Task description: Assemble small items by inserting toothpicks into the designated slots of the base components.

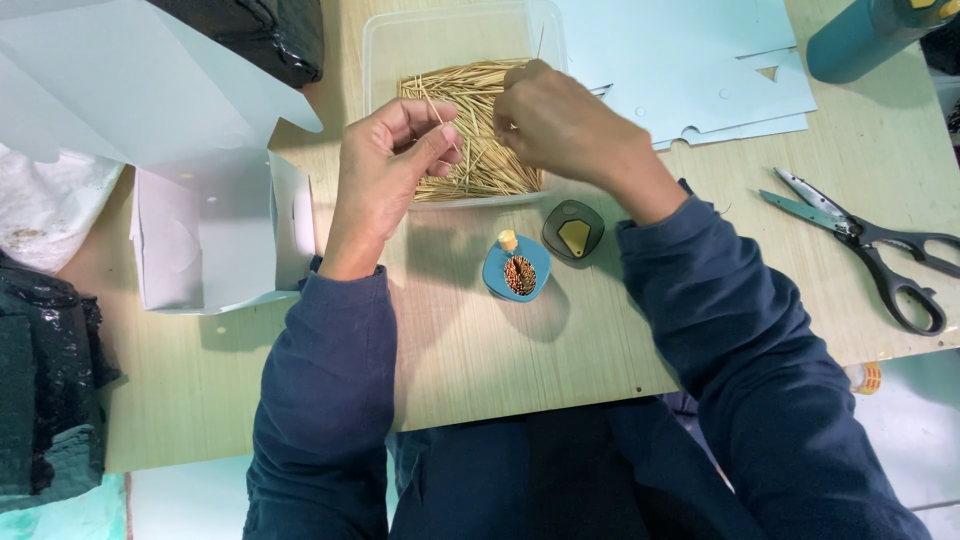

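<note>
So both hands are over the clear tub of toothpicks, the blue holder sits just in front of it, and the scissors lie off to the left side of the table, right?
Not quite: the scissors lie on the right side of the table, as the head view shows. The rest holds: the left hand and right hand are over the clear tub of toothpicks, and the blue holder sits just in front of it.

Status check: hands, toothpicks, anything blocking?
Left hand pinching toothpicks; right hand picking in clear tub. Blue holder partly filled. Nothing blocking.
</note>
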